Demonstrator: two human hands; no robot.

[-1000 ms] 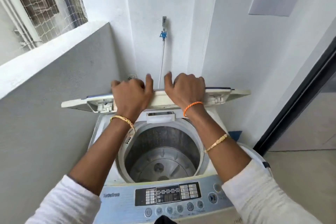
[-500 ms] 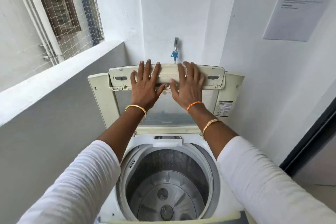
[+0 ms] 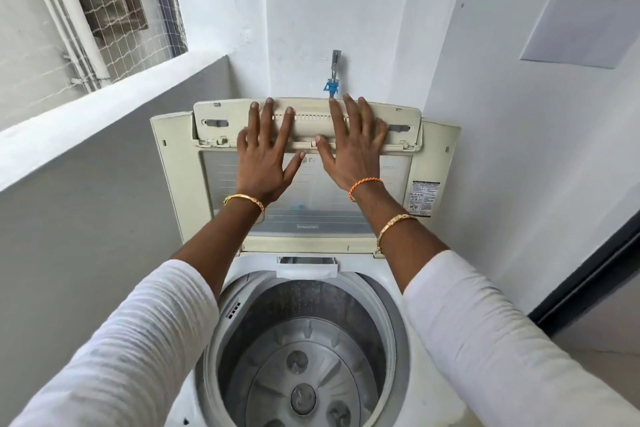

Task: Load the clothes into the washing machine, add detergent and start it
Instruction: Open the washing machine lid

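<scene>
A white top-loading washing machine (image 3: 412, 291) stands below me with its cream folding lid (image 3: 173, 170) raised upright against the back wall. My left hand (image 3: 265, 156) and my right hand (image 3: 349, 152) lie flat on the lid's inner face, fingers spread, side by side near its top edge. Neither hand holds anything. The steel drum (image 3: 304, 350) is open below and holds no clothes. No clothes or detergent are in view.
A tap with a blue hose fitting (image 3: 333, 78) sticks out of the wall just behind the lid. A grey parapet wall (image 3: 86, 218) runs along the left under a netted window. A paper notice (image 3: 581, 3) hangs on the right wall; a dark door frame (image 3: 588, 277) is at right.
The lid has swung from half-raised and folded to fully upright. My hands went from gripping its edge to lying flat and spread on it. The view has tilted upward.
</scene>
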